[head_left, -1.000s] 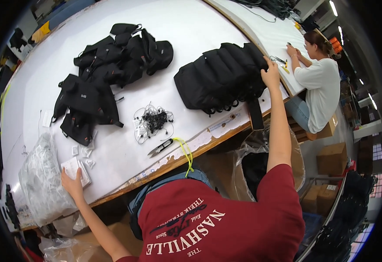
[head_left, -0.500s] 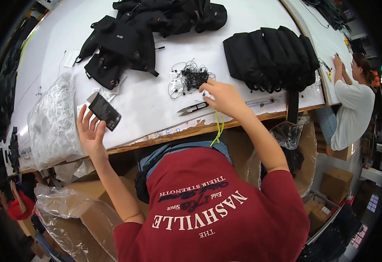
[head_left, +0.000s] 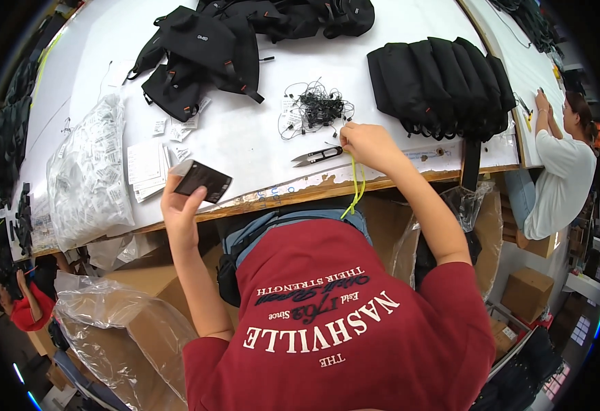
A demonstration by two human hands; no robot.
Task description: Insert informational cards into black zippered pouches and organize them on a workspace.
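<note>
My left hand point(head_left: 185, 204) pinches a black hang tag point(head_left: 204, 181) between thumb and fingers, above the table's near edge. The fingers of my right hand point(head_left: 370, 146) are pressed together around a thin black tag string point(head_left: 346, 122), only partly visible. Just beyond it lies a tangled heap of black tag strings point(head_left: 322, 109) with small plastic ends. Thread snips point(head_left: 317, 157) rest beside my right fingertips, their handle end partly covered by them. A yellow-green cord point(head_left: 357, 188) hangs from there over the table edge.
Small black backpacks point(head_left: 211, 48) lie at the far side; a row of black bags point(head_left: 440, 85) stands right. On the left are a clear bag of white labels point(head_left: 91, 175) and white cards point(head_left: 145, 168). Cardboard boxes sit below; a co-worker point(head_left: 560, 157) works at right.
My left hand has moved right, and its spread fingers have closed more on the tag, which has turned flatter. My right hand has drawn back slightly from the string heap. The view has shifted a little.
</note>
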